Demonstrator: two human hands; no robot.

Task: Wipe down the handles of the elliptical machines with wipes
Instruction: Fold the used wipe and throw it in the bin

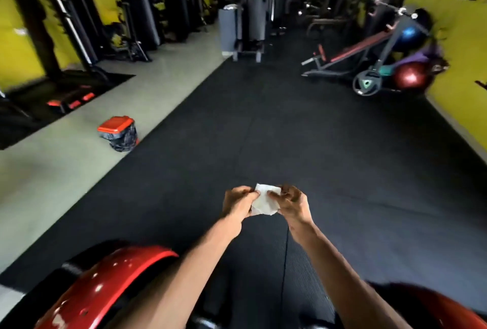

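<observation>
**WIPE HELD IN BOTH HANDS; NO HANDLE WITHIN REACH**

1. Red housing (105, 284), nearer than the grip and to its left; a second red housing (442, 307), nearer and to its right. Both are taken to be machine shrouds. No handle is seen.

2. Wipe (264, 201), white and crumpled, held at the centre of the grip, in the air and clear of every surface. Its left edge is pinched by the curled fingers of the left hand (238, 203), its right edge by those of the right hand (291, 203). The two-sided hold is judged to serve unfolding or refolding, so that a usable face can be offered to a handle. Nothing is being wiped.

3. Black rubber floor (290, 131), beneath and beyond the grip.

4. Bin (118, 135), red-lidded and dark-lined, beyond the grip and well to its left, at the mat's edge; presumably set there for spent wipes.

5. Bench (355, 49), weight plate (366, 83), red ball (411, 77) and blue ball (409, 34), far beyond the grip to its right, gathered near the yellow wall, seemingly to keep the walkway free.
</observation>
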